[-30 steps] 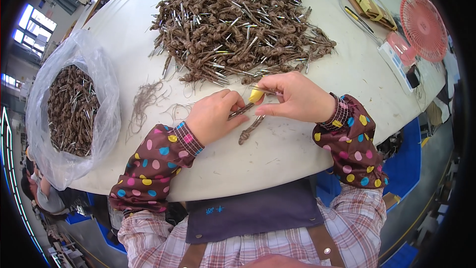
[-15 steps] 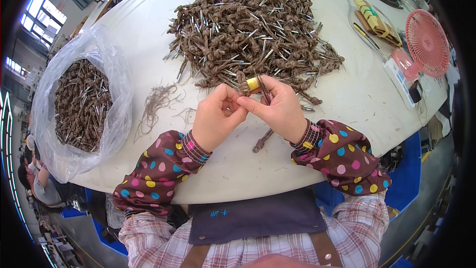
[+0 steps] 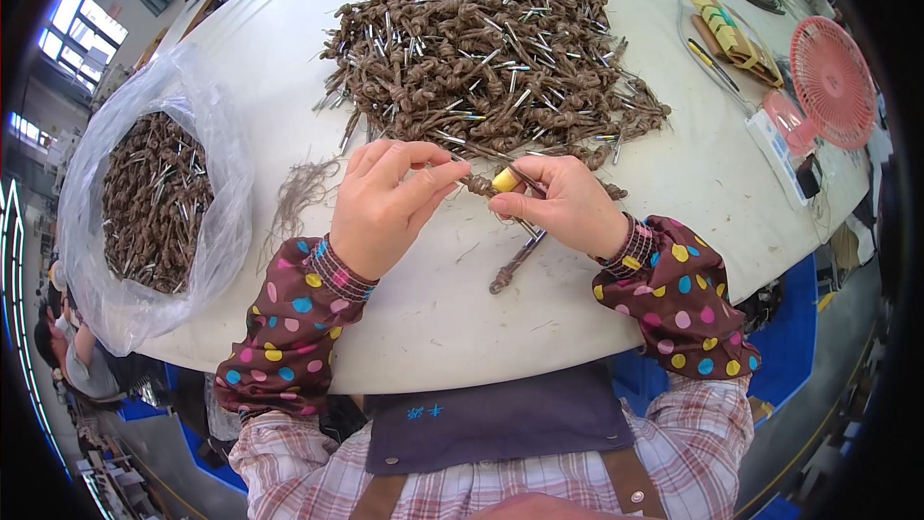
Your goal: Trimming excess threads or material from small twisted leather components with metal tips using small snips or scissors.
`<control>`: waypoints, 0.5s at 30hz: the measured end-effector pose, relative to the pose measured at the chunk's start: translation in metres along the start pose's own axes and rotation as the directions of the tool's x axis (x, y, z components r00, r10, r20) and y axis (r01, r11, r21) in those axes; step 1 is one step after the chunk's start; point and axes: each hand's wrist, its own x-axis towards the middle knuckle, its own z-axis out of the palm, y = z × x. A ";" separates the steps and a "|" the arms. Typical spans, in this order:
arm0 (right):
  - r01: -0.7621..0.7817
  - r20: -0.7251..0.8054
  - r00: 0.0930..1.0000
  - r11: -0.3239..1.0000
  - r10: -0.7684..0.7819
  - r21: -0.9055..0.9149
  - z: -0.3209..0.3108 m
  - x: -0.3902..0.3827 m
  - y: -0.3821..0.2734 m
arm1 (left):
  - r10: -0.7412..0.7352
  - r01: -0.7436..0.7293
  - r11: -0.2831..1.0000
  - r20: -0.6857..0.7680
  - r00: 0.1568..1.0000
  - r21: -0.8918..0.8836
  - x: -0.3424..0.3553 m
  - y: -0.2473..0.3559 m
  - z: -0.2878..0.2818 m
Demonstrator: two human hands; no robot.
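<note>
A brown knotted cord [image 3: 478, 185] is held between my hands, above the near side of the big pile. My left hand [image 3: 380, 202] pinches its tip between thumb and forefinger. The thumb and fingers of my right hand [image 3: 575, 207] close on the knot's other side. A yellow band [image 3: 505, 180] shows at the right forefinger's tip, and a dark slender tool lies across those fingers, its kind unclear. Below my right hand, another knotted cord with a shiny tip [image 3: 515, 265] lies on the table. The pile of knotted brown cords [image 3: 481, 48] has many metallic tips.
At the left stands a clear plastic bag [image 3: 226, 202] filled with similar cords. Loose brown fibres [image 3: 300, 195] lie beside it. A pink fan [image 3: 833, 82], a white power strip [image 3: 778, 156] and a yellow-wrapped bundle [image 3: 736, 39] are at the right of the white table [image 3: 452, 337].
My hands have drawn apart, the left moving left and up, the right moving slightly right and down. The knot turned from upright to lying sideways between them.
</note>
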 end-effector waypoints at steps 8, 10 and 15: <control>-0.071 0.104 0.994 0.956 0.042 0.285 0.004 0.002 0.014 | 0.173 -0.173 0.975 0.013 0.985 0.137 -0.004 -0.004 0.005; -0.075 0.125 0.992 0.946 0.037 0.315 0.005 0.003 0.013 | 0.126 -0.125 0.990 -0.007 0.992 0.061 -0.005 -0.004 0.009; -0.245 0.236 0.957 0.902 0.168 0.355 0.002 0.000 0.001 | -0.161 0.187 0.941 0.116 0.980 -0.283 -0.014 0.002 0.013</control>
